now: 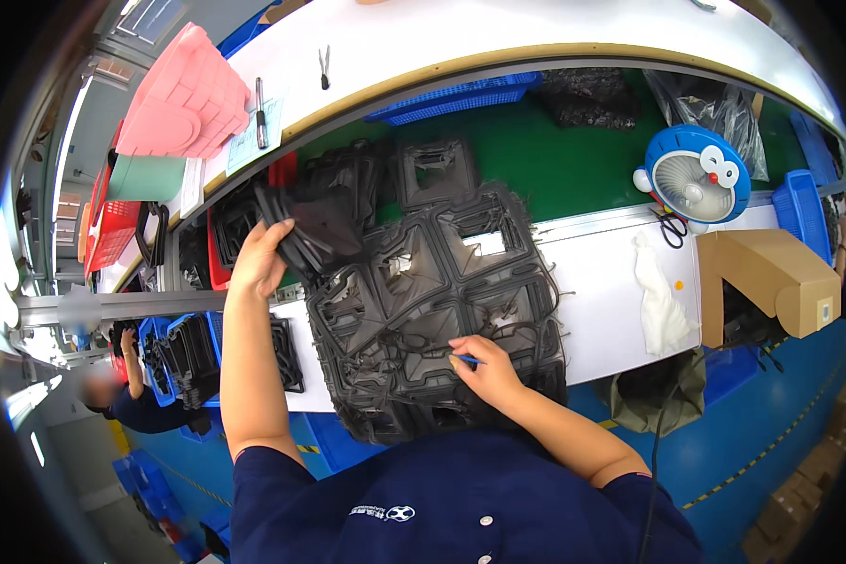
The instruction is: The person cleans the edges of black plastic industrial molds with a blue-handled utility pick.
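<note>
My left hand (pixel 259 261) is closed on the edge of several thin black molded frames (pixel 321 226), lifted at the left of the pile. My right hand (pixel 485 372) pinches a slim blue-handled tool (pixel 467 359); its tip cannot be made out. Under that hand lies a wide pile of black molded sheets (pixel 442 301) with square openings and ragged, stringy edges. Beyond the pile, a loose square black frame (pixel 434 171) rests on the green surface, with more black frames (pixel 343 179) stacked to its left.
To the right are a blue cartoon-shaped fan (pixel 694 179), scissors (pixel 671 228), a white cloth (pixel 660 301) and an open cardboard box (pixel 771 282). A raised white shelf (pixel 498 26) crosses the far side, bearing a pink basket (pixel 186 99), a pen (pixel 260 117) and tweezers (pixel 324 68). Another person (pixel 146 404) works at far left.
</note>
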